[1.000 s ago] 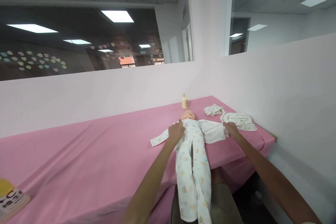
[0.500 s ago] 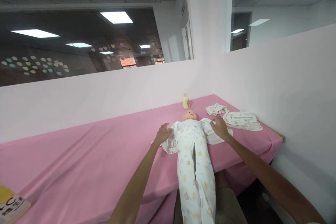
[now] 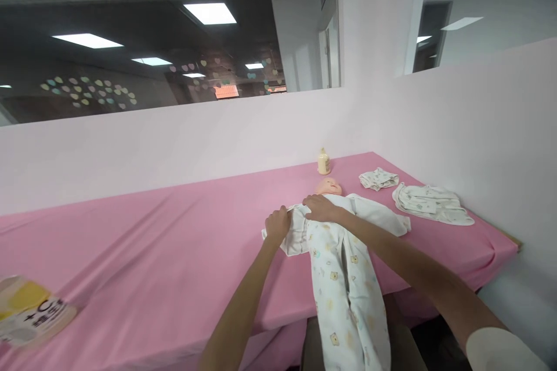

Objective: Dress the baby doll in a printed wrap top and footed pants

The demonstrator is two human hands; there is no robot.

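Note:
A baby doll [image 3: 329, 186] lies on its back with its head toward the wall. It wears white trousers [image 3: 343, 266] with bear prints, and the legs hang over the table's near edge. A white shirt [image 3: 374, 213] is spread around its upper body, sleeves out to both sides. My left hand [image 3: 278, 225] is closed on the shirt's left sleeve. Across the doll's chest reaches my right hand [image 3: 321, 208], fingers curled on the shirt near the left shoulder; its fingertips are partly hidden.
A cream bottle [image 3: 323, 162] stands behind the doll's head. Two folded printed cloths lie at right, a small one [image 3: 378, 179] and a larger one [image 3: 433, 204]. A yellow-and-white package [image 3: 35, 310] rests at front left on the pink table cover [image 3: 174, 255]. Walls border the back and right.
My right hand has crossed from the shirt's right side to the doll's left shoulder. My left hand has closed on the left sleeve. The right shirt half now lies more over the chest. The view has shifted.

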